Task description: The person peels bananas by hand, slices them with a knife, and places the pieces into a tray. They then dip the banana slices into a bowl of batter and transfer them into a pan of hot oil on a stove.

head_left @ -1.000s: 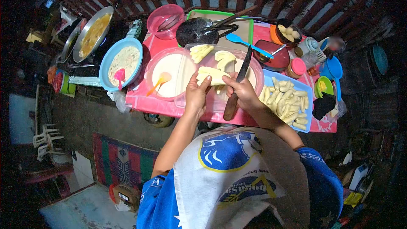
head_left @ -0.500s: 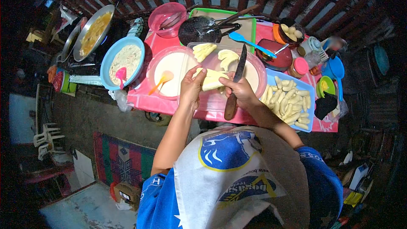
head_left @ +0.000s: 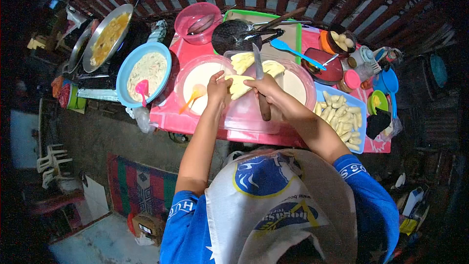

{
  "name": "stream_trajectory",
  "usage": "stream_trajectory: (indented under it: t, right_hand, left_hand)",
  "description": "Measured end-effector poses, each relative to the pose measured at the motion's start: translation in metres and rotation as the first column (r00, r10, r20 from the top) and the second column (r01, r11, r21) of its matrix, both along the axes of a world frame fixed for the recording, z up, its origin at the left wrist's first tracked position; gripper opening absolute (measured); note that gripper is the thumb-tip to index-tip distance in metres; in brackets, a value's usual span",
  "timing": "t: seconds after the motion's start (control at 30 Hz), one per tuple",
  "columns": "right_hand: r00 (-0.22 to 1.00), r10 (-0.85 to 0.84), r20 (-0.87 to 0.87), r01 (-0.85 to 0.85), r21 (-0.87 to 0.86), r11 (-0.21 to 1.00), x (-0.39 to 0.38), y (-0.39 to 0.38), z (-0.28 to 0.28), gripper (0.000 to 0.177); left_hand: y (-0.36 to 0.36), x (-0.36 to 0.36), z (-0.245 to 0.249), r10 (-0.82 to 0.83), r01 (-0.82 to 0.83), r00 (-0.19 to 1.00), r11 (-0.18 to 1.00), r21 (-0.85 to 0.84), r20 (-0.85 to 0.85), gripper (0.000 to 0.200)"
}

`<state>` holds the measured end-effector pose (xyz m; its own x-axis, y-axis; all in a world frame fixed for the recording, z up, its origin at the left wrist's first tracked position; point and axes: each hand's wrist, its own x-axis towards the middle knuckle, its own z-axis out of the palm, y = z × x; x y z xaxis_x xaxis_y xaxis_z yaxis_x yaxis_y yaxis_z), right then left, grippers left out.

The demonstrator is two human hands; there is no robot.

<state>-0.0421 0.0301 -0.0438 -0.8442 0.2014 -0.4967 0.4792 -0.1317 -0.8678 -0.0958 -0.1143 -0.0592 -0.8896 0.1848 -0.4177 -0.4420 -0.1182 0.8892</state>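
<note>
Both hands have travelled forward over the table since the earlier frame, carrying the banana piece from the near edge of the tray toward its far half, and the knife blade has swung from a slant to nearly straight away from the person. From the head camera, the left hand (head_left: 218,88) pinches the left end of a pale yellow, flattened, slit banana piece (head_left: 236,86) with its fingertips. The right hand (head_left: 267,88) is closed round the dark wooden handle of a long kitchen knife (head_left: 257,62) while its fingertips press on the same piece. The piece sits low over a clear rectangular plastic tray (head_left: 244,117), just beside two similar fanned pieces (head_left: 243,60) already lying at the tray's far end. The tray rests across a round pink basin of white batter (head_left: 188,71) with an orange spoon (head_left: 195,92) in it. A blue rectangular tray of peeled whole bananas (head_left: 342,116) lies to the right. The step in hand looks like laying a cut piece down with the others. Setting it flat calls for both sets of fingertips to let go together, the blade kept well apart from the left fingers.
</note>
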Motion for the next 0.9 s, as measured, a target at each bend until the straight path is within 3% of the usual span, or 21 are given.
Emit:
stream_trajectory:
  t: [0.07, 0.1, 0.13, 0.2, 0.23, 0.27, 0.3, 0.33, 0.37, 0.43, 0.5, 0.57, 0.6, 0.63, 0.67, 0.73, 0.8, 0.87, 0.9]
  right_hand:
    - [0.999, 0.049, -0.004, -0.045, 0.307, 0.951, -0.014, -0.001, -0.007, 0.022]
    - [0.999, 0.046, -0.002, -0.043, 0.308, 0.950, -0.018, 0.000, -0.012, 0.022]
    - [0.996, 0.083, 0.018, -0.082, 0.418, 0.905, -0.021, 0.003, -0.017, 0.026]
    - [0.993, 0.110, 0.044, -0.117, 0.522, 0.845, -0.024, 0.004, -0.017, 0.029]
    - [0.986, 0.153, 0.062, -0.157, 0.637, 0.754, -0.025, 0.004, -0.017, 0.034]
    - [0.978, 0.191, 0.086, -0.192, 0.738, 0.647, -0.025, 0.005, -0.017, 0.039]
    - [0.979, 0.184, 0.087, -0.187, 0.738, 0.648, -0.025, 0.005, -0.016, 0.039]
    - [0.969, 0.222, 0.109, -0.221, 0.784, 0.580, -0.025, 0.005, -0.016, 0.041]
    - [0.957, 0.256, 0.136, -0.253, 0.823, 0.509, -0.024, 0.004, -0.011, 0.044]
    - [0.965, 0.227, 0.129, -0.230, 0.835, 0.500, -0.018, 0.001, -0.003, 0.041]
    - [0.960, 0.276, 0.057, -0.211, 0.792, 0.572, -0.009, 0.004, 0.007, 0.040]
    - [0.950, 0.307, 0.060, -0.225, 0.813, 0.537, 0.009, 0.011, 0.022, 0.036]
    - [0.940, 0.322, 0.114, -0.288, 0.773, 0.566, 0.026, 0.021, 0.035, 0.034]
    - [0.925, 0.347, 0.157, -0.346, 0.728, 0.593, 0.041, 0.028, 0.043, 0.033]
    - [0.933, 0.360, -0.013, -0.237, 0.731, 0.640, 0.065, 0.040, 0.040, 0.032]
    - [0.950, 0.261, -0.173, -0.139, 0.514, 0.846, 0.116, 0.059, 0.030, 0.029]
    - [0.945, 0.327, -0.029, -0.316, 0.190, 0.929, 0.170, 0.084, 0.026, 0.023]
    - [0.992, 0.098, 0.074, -0.097, -0.012, 0.995, 0.225, 0.093, 0.002, 0.020]
    - [0.994, 0.086, 0.073, -0.085, -0.014, 0.996, 0.246, 0.096, 0.001, 0.020]
  left_hand:
    - [0.000, -0.007, -0.007, -0.003, 0.000, 0.998, 0.999, -0.044, -0.058, 0.048]
    - [0.000, -0.010, -0.011, -0.008, -0.003, 0.993, 0.996, -0.088, -0.119, 0.047]
    - [-0.001, -0.011, -0.016, -0.012, 0.002, 0.993, 0.996, -0.086, -0.117, 0.047]
    - [-0.003, -0.008, -0.023, -0.100, -0.008, 0.935, 0.954, -0.301, -0.341, 0.037]
    - [-0.005, -0.006, -0.026, -0.105, -0.002, 0.934, 0.954, -0.301, -0.340, 0.037]
    - [-0.006, -0.002, -0.022, -0.203, -0.044, 0.837, 0.901, -0.432, -0.508, 0.032]
    - [-0.007, 0.004, -0.019, -0.319, -0.114, 0.702, 0.833, -0.542, -0.637, 0.028]
    - [-0.008, 0.011, -0.015, -0.375, 0.009, 0.762, 0.821, -0.571, -0.528, 0.024]
    - [-0.010, 0.015, -0.015, -0.386, 0.020, 0.758, 0.820, -0.572, -0.527, 0.024]
    - [-0.011, 0.023, -0.015, -0.537, -0.118, 0.572, 0.693, -0.711, -0.619, 0.022]
    - [-0.011, 0.024, -0.023, -0.546, -0.141, 0.508, 0.710, -0.690, -0.666, 0.021]
    - [-0.010, 0.019, -0.024, -0.565, -0.166, 0.439, 0.713, -0.681, -0.699, 0.024]
    - [-0.007, 0.020, -0.009, -0.629, -0.120, 0.460, 0.655, -0.746, -0.627, 0.026]
    - [-0.001, 0.024, -0.004, -0.480, -0.141, 0.518, 0.768, -0.624, -0.708, 0.029]
    - [0.006, 0.026, 0.001, -0.489, -0.129, 0.508, 0.771, -0.624, -0.709, 0.029]
    - [0.028, 0.035, 0.016, -0.506, -0.102, 0.494, 0.774, -0.625, -0.707, 0.029]
    - [0.063, 0.056, 0.034, -0.430, 0.176, 0.616, 0.892, -0.416, -0.660, 0.027]
    - [0.101, 0.079, 0.038, -0.514, 0.374, 0.610, 0.858, -0.352, -0.603, 0.025]
    - [0.124, 0.091, 0.039, -0.562, 0.477, 0.590, 0.822, -0.311, -0.580, 0.024]
